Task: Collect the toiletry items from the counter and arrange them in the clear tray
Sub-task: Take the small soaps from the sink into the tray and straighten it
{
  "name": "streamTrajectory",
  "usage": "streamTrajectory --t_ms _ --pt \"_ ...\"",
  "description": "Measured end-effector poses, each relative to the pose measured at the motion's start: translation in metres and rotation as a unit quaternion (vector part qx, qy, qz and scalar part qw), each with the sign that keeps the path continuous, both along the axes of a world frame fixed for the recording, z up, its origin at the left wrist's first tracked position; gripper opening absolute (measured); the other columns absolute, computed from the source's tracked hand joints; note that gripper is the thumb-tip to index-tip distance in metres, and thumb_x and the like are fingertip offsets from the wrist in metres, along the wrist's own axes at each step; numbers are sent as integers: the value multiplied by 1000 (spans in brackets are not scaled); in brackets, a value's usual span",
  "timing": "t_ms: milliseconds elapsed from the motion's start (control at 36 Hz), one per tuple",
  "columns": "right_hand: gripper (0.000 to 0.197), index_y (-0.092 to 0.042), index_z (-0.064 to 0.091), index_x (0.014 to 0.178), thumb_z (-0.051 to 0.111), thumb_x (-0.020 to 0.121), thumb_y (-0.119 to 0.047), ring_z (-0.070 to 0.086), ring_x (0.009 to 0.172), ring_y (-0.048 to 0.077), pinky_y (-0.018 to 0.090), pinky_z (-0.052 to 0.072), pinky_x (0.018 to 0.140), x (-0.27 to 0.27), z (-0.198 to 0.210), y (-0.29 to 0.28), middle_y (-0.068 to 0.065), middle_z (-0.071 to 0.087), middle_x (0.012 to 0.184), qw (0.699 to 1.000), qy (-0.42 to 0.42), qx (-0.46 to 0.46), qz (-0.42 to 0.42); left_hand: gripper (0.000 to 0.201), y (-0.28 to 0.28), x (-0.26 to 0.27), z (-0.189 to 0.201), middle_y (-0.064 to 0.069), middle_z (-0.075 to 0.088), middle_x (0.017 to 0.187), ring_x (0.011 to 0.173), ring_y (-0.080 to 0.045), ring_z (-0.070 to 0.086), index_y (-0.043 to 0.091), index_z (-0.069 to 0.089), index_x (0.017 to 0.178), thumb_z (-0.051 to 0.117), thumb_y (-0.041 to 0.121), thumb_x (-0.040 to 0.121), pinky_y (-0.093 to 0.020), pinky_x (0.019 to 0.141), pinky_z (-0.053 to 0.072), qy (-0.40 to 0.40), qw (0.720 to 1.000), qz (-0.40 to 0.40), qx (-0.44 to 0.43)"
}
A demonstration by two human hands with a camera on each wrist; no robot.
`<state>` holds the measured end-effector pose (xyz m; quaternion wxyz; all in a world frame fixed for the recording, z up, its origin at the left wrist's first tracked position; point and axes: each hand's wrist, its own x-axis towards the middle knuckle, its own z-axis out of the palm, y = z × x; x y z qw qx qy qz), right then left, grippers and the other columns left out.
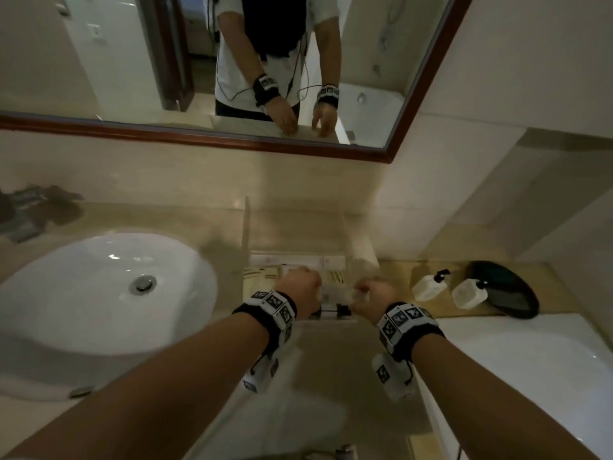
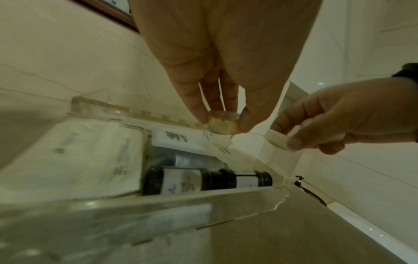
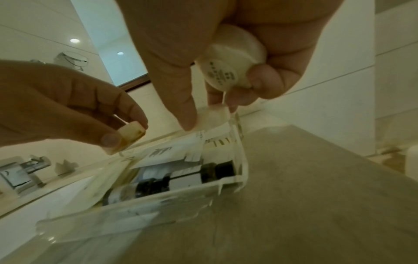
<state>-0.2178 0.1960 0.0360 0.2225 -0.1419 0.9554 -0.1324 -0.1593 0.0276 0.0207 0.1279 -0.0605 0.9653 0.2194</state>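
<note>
The clear tray stands on the beige counter right of the sink. Inside lie two dark bottles with white labels, end to end, beside white sachets and a printed white box. Both hands hover just over the tray. My left hand pinches a small clear round packet between thumb and fingers. My right hand curls round a white round soap; something pale and translucent shows at its fingertips, and I cannot tell what it is.
A white sink and a chrome faucet lie to the left. Two white pump bottles and a black round dish sit right of the tray. The mirror hangs behind, and a white bathtub rim runs along the right.
</note>
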Motion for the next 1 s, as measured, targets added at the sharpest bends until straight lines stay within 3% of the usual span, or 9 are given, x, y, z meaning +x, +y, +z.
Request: streamTrajectory --t_ms 111,222,389,528,639,750,861,944,1000 --pt "40 -14 57 121 65 82 -17 56 110 25 25 44 82 -25 -8 -4 8 57 124 1000 0 -14 -2 34 12 -18 -11 -11 55 121 108 -31 56 15 57 124 49 25 93 -38 90 48 -13 1000 23 -15" --pt "48 -10 52 130 65 84 -16 52 120 26 30 44 97 -47 -20 -17 9 49 134 999 -17 3 46 40 13 -34 -19 -8 54 124 112 -30 55 16 56 126 61 30 88 -39 95 49 -16 999 34 -7" --pt "46 -12 51 131 56 86 -4 50 122 28 33 43 102 -65 -41 -32 9 48 136 995 -6 22 101 44 5 -46 -30 -7 49 123 110 -30 56 15 57 124 69 29 83 -38 93 48 -8 999 34 -6" --pt "59 -14 44 137 61 82 -1 41 130 23 30 38 108 -75 -48 -35 4 36 143 993 -28 17 116 43 5 -52 -35 -8 50 122 108 -31 57 14 58 122 69 25 82 -38 92 51 -11 1000 19 11" --pt "49 -14 46 119 68 76 -6 48 111 24 31 47 93 -74 -47 -26 4 33 129 997 -21 -19 75 46 10 -58 -36 -6 50 126 111 -29 55 18 52 126 66 22 83 -35 90 47 -17 999 13 28" --pt "43 -15 38 100 65 70 1 41 89 20 27 42 73 -68 -46 -17 1 30 110 997 -1 -53 51 32 20 -63 -33 -8 55 116 104 -30 59 12 53 112 64 19 83 -34 81 48 -33 999 -12 19" --pt "43 -9 44 115 62 77 0 47 94 22 27 44 79 -64 -46 -11 7 37 124 997 9 -64 43 13 31 -65 -35 -12 60 106 95 -31 62 8 57 96 60 11 83 -39 82 54 -49 998 -45 -17" --pt "45 -10 49 123 65 81 -11 52 110 25 28 43 90 -61 -45 -11 9 47 127 996 2 -62 64 14 32 -67 -38 -11 61 104 93 -30 63 10 60 94 63 14 82 -38 81 55 -49 997 -56 -29" --pt "45 -14 50 122 67 81 -16 54 110 27 32 47 91 -58 -45 -12 9 55 123 996 2 -33 78 13 31 -68 -40 -9 63 103 94 -28 63 12 61 91 65 20 82 -36 81 53 -43 996 -66 -35"
